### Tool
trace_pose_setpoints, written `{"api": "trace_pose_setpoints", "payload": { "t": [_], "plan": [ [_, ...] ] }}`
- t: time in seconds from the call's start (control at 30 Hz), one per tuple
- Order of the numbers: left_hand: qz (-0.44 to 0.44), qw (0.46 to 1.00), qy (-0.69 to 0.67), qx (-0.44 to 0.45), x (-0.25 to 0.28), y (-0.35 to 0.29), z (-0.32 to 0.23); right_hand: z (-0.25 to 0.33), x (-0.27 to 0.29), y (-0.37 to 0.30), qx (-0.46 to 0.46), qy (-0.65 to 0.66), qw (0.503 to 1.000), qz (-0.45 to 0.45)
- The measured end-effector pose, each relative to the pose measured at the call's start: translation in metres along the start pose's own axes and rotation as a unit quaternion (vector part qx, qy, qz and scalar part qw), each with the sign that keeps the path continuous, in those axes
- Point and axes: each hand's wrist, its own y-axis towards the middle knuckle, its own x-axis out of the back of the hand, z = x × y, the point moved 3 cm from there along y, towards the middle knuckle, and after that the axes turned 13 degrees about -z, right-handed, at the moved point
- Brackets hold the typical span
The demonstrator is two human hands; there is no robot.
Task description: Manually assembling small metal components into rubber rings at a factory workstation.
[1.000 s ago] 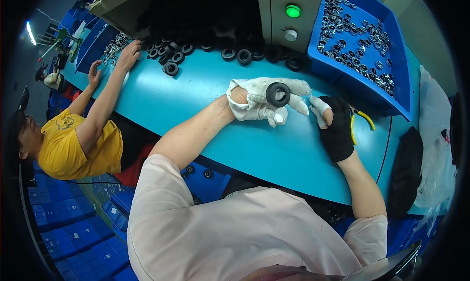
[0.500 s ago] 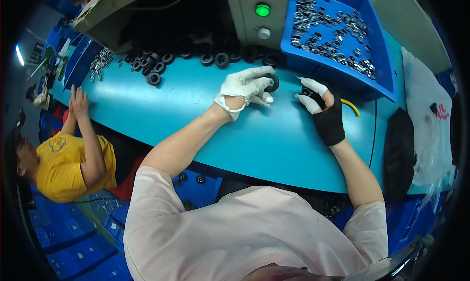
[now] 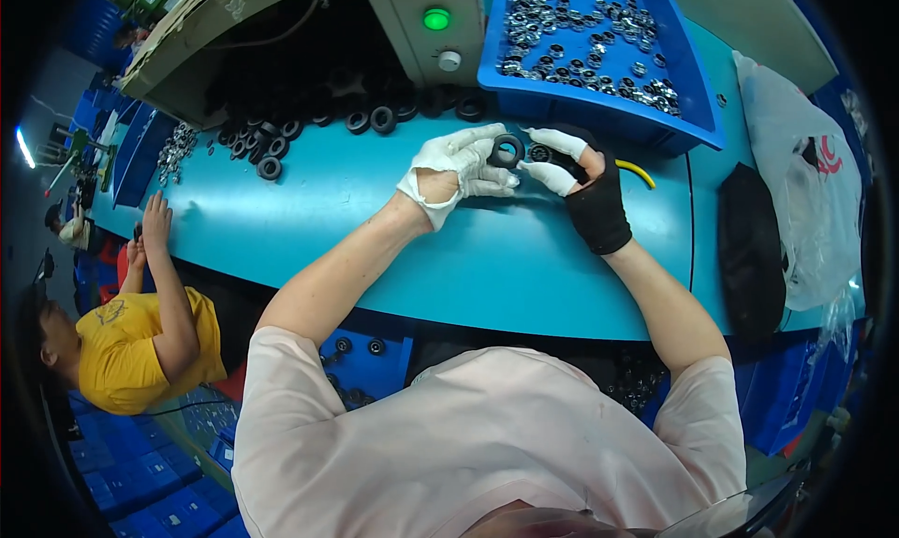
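At far left, a co-worker in a yellow shirt (image 3: 140,351) holds hands (image 3: 155,224) close together at the table's edge; what they may grip is unclear. Beyond stands a bin (image 3: 137,163), its contents hard to make out, with silver parts (image 3: 175,152) heaped beside it on the table (image 3: 346,210). Loose rings (image 3: 270,168), all black, spread to the mouth of a cabinet (image 3: 393,18) too dark to see into, probably lying there for easy reach. Below the table's near edge, a blue tray (image 3: 398,369) contains small dark wheels (image 3: 376,346).

At center, the white-gloved left hand (image 3: 461,170) closes its fingers on a black ring (image 3: 495,154) above the table, gripping by the rim, apparently to leave the hole unblocked. Just beside it, a dark hub (image 3: 540,154) sits pinched between the wrapped thumb and finger of the right hand (image 3: 582,177), a hold that seems to keep its near side exposed; whether hub and ring touch cannot be told.

Behind the right hand, a blue tub (image 3: 599,115) holds scattered shiny parts (image 3: 590,56), set near enough, it seems, for picking. A yellow handle (image 3: 637,173) lies beside the hand; farther right rest a black cloth (image 3: 752,248) and a plastic bag (image 3: 805,210).
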Motion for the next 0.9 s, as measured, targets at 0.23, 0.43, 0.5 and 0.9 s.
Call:
{"api": "trace_pose_setpoints", "payload": {
  "t": [0.23, 0.43, 0.5, 0.9],
  "plan": [
    [0.048, 0.995, -0.072, 0.051, -0.025, 0.010, 0.009, -0.008, 0.001, 0.002, -0.031, 0.058, 0.997, 0.041],
    [0.054, 0.998, 0.033, 0.003, -0.040, 0.006, 0.004, -0.039, -0.020, -0.006, -0.037, 0.225, 0.974, 0.016],
    [0.013, 0.996, 0.065, -0.052, -0.030, 0.004, 0.009, -0.027, -0.017, -0.004, 0.053, 0.157, 0.985, 0.035],
    [-0.036, 0.984, 0.135, -0.113, -0.014, 0.014, 0.023, -0.014, -0.004, -0.005, 0.080, -0.122, 0.989, 0.032]
  ]
}}
